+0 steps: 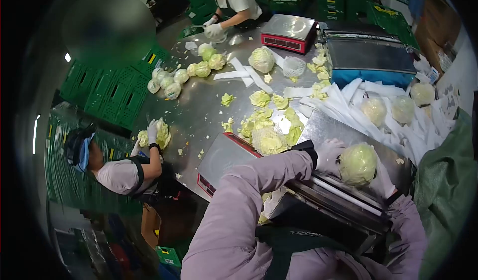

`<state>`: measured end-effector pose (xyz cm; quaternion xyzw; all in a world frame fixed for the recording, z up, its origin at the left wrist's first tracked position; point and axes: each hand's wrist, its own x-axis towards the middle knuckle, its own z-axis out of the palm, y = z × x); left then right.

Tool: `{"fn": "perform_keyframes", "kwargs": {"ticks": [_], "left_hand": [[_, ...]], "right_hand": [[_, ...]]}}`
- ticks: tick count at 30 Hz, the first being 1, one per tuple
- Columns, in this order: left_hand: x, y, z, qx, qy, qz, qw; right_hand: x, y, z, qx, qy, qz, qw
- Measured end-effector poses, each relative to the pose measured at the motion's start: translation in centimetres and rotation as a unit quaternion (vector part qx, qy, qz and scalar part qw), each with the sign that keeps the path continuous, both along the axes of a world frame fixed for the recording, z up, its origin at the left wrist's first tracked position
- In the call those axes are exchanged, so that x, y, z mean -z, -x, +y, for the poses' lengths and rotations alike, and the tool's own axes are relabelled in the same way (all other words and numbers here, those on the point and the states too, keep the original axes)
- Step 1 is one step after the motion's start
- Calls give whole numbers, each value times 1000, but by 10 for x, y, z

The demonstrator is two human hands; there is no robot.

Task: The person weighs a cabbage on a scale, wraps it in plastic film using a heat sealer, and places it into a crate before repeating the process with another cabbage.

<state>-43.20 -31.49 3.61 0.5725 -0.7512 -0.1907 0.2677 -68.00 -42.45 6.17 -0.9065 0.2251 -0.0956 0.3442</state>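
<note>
A round pale-green cabbage [358, 164], its surface shiny like plastic film, sits between my two gloved hands over the metal wrapping machine [343, 193]. My left hand [329, 156] is at the cabbage's left side, its fingers partly hidden behind it. My right hand [382, 180] lies along the cabbage's right side, with its fingers pointing up. Behind the hands is a sloping metal plate [318, 126]. A net-covered cabbage [269, 140] rests beyond my left forearm among loose leaves.
Nearby are a red-edged scale [224, 163], white foam sleeves [358, 98] and cabbages in nets [373, 111]. Across the table stand another scale [289, 28] and a co-worker [234, 3]. At left, another co-worker [124, 173] handles a cabbage [162, 134]. Green crates [112, 93] stand beyond.
</note>
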Motion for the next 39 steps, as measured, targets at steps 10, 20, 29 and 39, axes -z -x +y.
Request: {"fn": "perform_keyframes", "kwargs": {"ticks": [10,20,29,39], "left_hand": [[-107,61,140,163,-402,388,814],[2,78,279,-18,-466,346,814],[15,68,331,-211,-360,674,610],[-9,66,318,-395,-225,626,633]], "right_hand": [[-59,88,112,-94,-590,11,802],[29,114,242,-41,-547,58,834],[15,145,300,267,-616,-85,737],[-35,140,334,443,-430,-191,763]]}}
